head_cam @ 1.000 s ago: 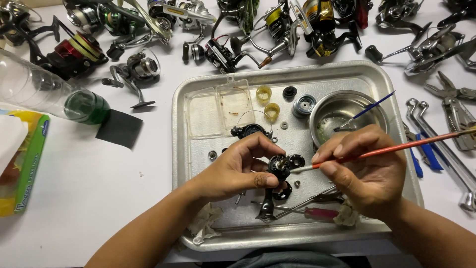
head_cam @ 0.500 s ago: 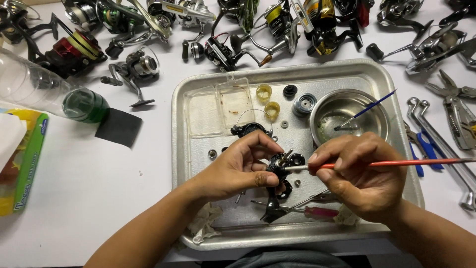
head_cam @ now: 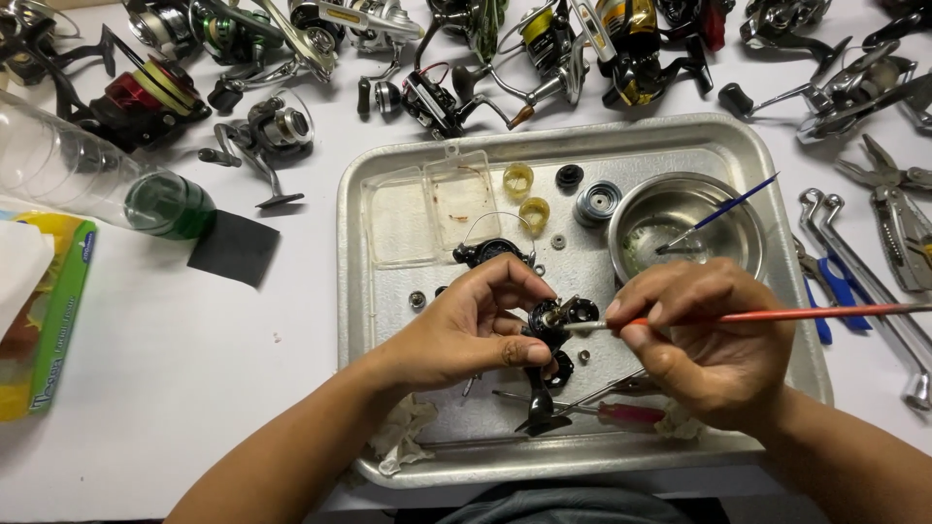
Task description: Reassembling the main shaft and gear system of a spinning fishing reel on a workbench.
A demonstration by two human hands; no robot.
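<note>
I see a white bench (head_cam: 194,369) from above, its far edge lined with fishing reels (head_cam: 262,131). A metal tray (head_cam: 388,184) sits at centre, holding a steel bowl (head_cam: 660,228) with a blue brush (head_cam: 718,209) resting in it, a clear box (head_cam: 427,209), and small loose parts such as rings and screws. Pliers (head_cam: 893,204) lie to the right of the tray; a bottle (head_cam: 97,180) lies to the left.

Over the tray, my left hand (head_cam: 466,335) has its grip closed around a black reel body (head_cam: 553,325), lifted just above the tray floor. Its long axis runs roughly toward and away from me, foot toward me and open gear side angled up and right. My right hand (head_cam: 709,340) pinches a red brush (head_cam: 777,314), which lies nearly level, handle to the right, tip touching the reel body.

I judge the work mid-way: the reel is stripped, parts are laid out, brushing is under way, and reassembly remains.
</note>
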